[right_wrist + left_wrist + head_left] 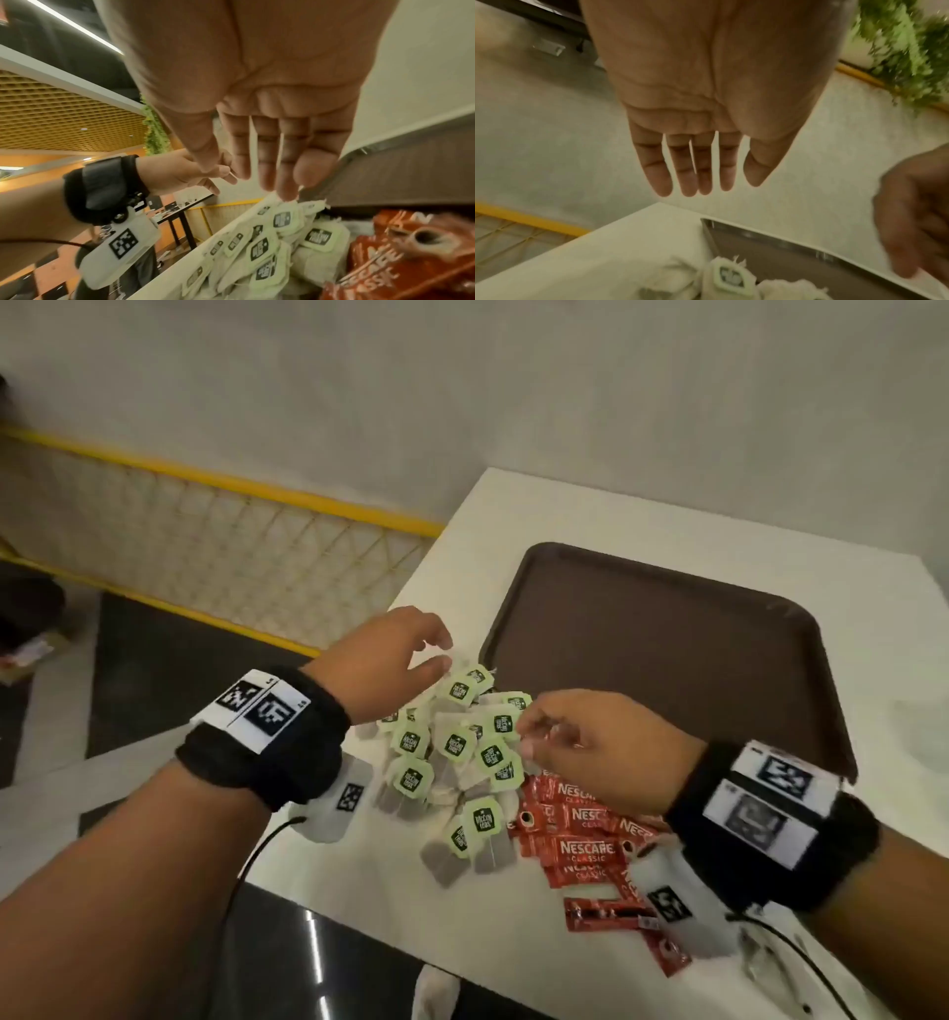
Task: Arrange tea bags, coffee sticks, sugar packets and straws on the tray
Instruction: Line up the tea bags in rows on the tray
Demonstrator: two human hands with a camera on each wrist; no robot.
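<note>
Left hand [382, 660] over the far-left edge of the tea-bag pile [454, 757], fingers loosely spread and a little bent, nothing held; fingers straight and apart in the left wrist view. Tea bags heaped on the white bench [513, 932], just beside the near-left corner of the brown tray [667, 660]. Nothing seen lying in the tray. Red Nescafe coffee sticks [585, 845] touching the pile's right side, partly under the right wrist. Right hand [590, 752] above the pile's right edge, fingertips [529, 737] just over the green tags; fingers extended and slightly apart in the right wrist view, nothing gripped.
</note>
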